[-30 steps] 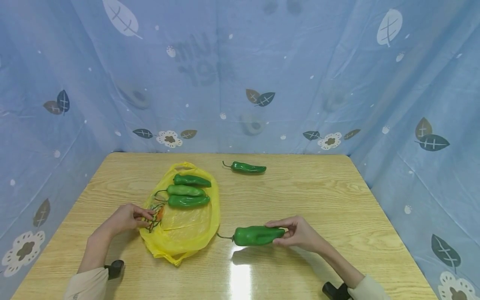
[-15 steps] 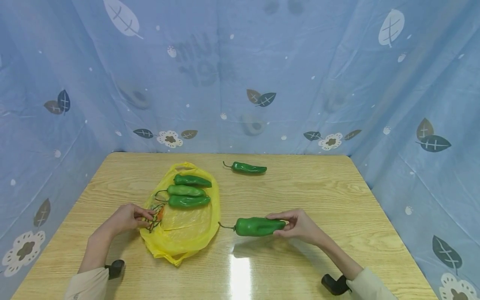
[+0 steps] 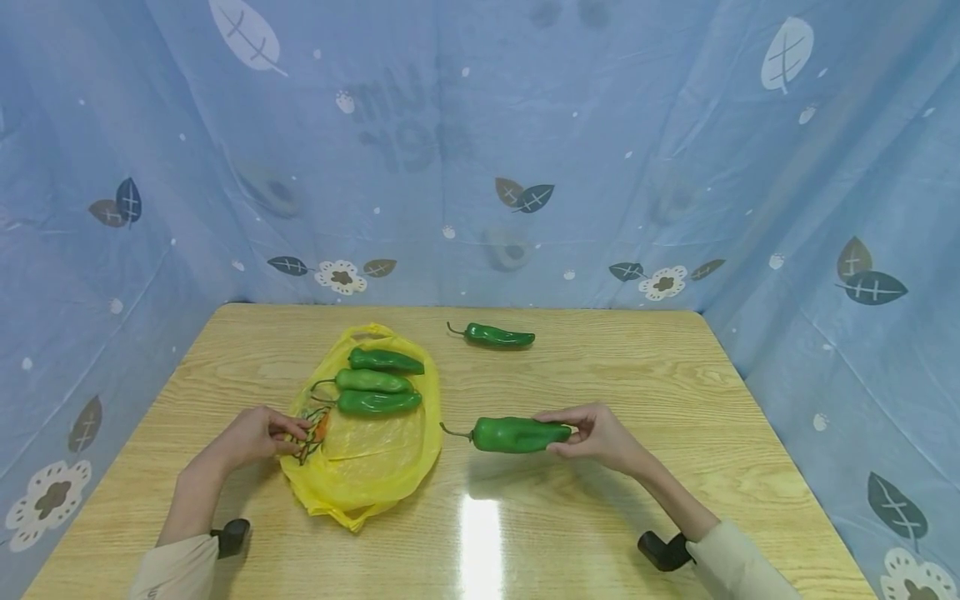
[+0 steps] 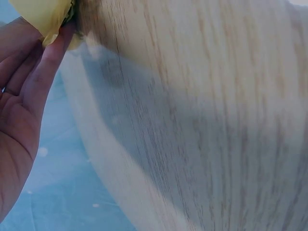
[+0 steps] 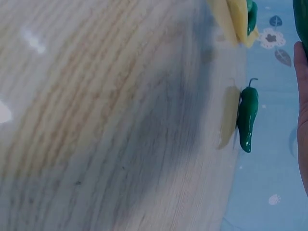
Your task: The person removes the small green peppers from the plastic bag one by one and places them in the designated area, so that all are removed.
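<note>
My right hand (image 3: 600,437) grips a large green pepper (image 3: 513,435) near its tip, thumb below and fingers above. The pepper lies level above the table, its stem pointing left; only a sliver of it shows in the right wrist view. On the left, my left hand (image 3: 258,435) pinches the rim of a yellow plastic bag (image 3: 375,454); its yellow film (image 4: 45,17) shows at the fingertips in the left wrist view. Three green peppers lie inside the bag: one at the back (image 3: 385,361), a lighter one (image 3: 372,381) and a front one (image 3: 378,402).
Another green pepper (image 3: 498,336) lies on the wooden table (image 3: 637,358) towards the back, right of the bag. A blue patterned curtain (image 3: 465,150) encloses the table's back and sides. An orange and green print (image 3: 317,429) marks the bag's left side.
My right hand has moved the large green pepper away from me, higher in the head view. The left hand stays at the bag's rim, and the other peppers have not moved.
</note>
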